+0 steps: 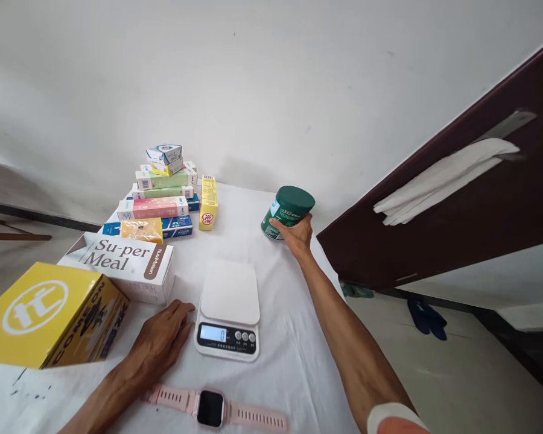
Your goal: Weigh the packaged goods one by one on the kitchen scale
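My right hand [296, 234] reaches far across the table and grips a green can [288, 211] with a dark green lid, tilted towards me near the table's right edge. My left hand [160, 340] lies flat on the white cloth, fingers stretched out, just left of a white kitchen scale [230, 295] whose display reads 0. Nothing sits on the scale's platform.
A pink smartwatch [210, 408] lies near the front edge. At the left stand a yellow box [45, 313], a white "Su-per Meal" box [122, 262] and a stack of several small cartons [160, 193]. An upright yellow carton [208, 202] stands beside the stack. A dark door [457, 199] with a white towel [443, 178] is to the right.
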`<state>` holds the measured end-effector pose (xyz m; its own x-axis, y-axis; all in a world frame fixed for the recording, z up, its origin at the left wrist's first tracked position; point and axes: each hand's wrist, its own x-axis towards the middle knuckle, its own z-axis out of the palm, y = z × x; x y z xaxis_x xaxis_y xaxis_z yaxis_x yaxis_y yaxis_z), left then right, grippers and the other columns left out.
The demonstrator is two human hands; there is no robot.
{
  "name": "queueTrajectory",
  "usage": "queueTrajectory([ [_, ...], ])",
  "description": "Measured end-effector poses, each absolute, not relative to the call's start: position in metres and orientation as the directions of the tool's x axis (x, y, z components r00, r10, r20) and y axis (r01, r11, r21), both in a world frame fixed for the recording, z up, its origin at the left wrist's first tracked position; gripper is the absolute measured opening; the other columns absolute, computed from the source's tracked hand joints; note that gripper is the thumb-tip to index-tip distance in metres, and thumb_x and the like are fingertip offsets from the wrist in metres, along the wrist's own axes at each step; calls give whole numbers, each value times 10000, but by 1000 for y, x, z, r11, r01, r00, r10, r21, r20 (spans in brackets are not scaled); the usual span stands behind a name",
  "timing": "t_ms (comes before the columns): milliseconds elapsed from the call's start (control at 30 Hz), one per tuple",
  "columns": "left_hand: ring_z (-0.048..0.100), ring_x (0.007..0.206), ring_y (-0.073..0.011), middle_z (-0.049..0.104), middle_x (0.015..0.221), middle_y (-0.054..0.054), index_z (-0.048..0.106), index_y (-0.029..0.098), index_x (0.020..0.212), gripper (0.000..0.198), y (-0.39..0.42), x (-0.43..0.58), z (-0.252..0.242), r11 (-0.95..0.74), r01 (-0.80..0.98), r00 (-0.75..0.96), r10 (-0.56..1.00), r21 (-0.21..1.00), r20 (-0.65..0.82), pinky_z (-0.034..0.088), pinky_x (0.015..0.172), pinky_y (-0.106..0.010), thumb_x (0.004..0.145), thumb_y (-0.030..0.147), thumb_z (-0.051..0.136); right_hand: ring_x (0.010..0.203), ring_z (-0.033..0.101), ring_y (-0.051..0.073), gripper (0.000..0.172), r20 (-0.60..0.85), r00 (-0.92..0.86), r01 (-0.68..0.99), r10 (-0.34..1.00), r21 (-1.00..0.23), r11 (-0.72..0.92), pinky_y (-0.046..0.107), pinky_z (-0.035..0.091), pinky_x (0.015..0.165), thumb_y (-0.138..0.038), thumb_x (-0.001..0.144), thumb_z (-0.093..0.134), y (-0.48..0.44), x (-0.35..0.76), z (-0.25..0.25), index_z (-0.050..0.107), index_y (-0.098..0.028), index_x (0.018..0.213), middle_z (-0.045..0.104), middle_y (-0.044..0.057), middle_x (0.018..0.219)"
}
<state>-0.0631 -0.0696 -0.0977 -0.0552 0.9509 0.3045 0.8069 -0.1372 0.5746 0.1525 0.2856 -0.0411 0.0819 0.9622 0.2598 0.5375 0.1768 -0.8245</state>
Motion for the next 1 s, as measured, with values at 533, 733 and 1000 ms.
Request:
queueTrajectory([
  [533, 726, 705, -173, 707, 908, -2, 564, 295, 1197, 205, -62, -62, -97, -92, 797, -87, 961, 597, 263, 574, 621, -282, 1020, 239, 478, 1348, 534, 326, 938, 236, 182, 586, 955, -805, 87, 421, 419, 1154, -524, 562, 841, 393, 122, -69, 376, -192, 1306, 553, 188, 1423],
  [733, 698, 739, -186, 686, 936, -33, 573, 269, 1209, 216, -66, -60, -107, -61, 802, -93, 970, 594, 226, 543, 662, -300, 1050, 280, 426, 1390, 479, 361, 997, 191, 164, 559, 968, -827, 68, 490, 388, 1184, -496, 557, 864, 392, 126, -67, 377, -203, 1376, 502, 196, 1464],
  [1000, 659, 781, -188, 660, 972, -32, 559, 252, 1198, 196, -69, -58, -106, -61, 803, -70, 978, 593, 195, 503, 700, -306, 1062, 263, 418, 1386, 478, 359, 940, 199, -52, 439, 979, -876, 202, 531, 436, 1129, -756, 735, 687, 296, 60, -49, 378, -193, 1421, 444, 212, 1491],
])
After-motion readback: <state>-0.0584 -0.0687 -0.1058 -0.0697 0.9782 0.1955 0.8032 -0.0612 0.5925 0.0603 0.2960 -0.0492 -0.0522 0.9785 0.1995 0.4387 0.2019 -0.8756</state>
